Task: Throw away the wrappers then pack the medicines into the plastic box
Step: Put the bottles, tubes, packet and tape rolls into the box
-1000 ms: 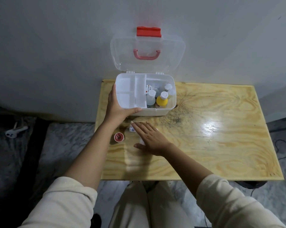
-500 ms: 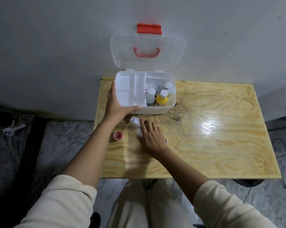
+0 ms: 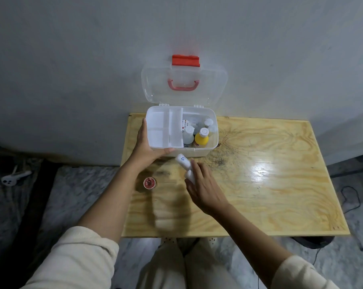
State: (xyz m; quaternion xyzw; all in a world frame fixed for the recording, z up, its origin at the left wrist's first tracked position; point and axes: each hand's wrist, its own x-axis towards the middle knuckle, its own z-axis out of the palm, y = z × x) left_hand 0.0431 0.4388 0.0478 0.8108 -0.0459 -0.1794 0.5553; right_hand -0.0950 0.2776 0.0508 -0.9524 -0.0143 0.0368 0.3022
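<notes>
Several bottles, one with a yellow bottle (image 3: 201, 139) among them, already stand inside the plastic box (image 3: 205, 152) at the back of the wooden table (image 3: 270, 174), so the packing looks partly done. Right in front of the box, the right hand (image 3: 205, 188) holds a small white medicine (image 3: 183, 162), while the left hand (image 3: 147, 146) grips the box's near left corner. Only the little red cup (image 3: 149, 183) lies on the table near the left arm, and no wrappers show anywhere.

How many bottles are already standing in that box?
4 that I can make out, all in the box's right half: a yellow bottle in front, a clear one left of it, and two white-capped ones behind. More may be hidden.
</notes>
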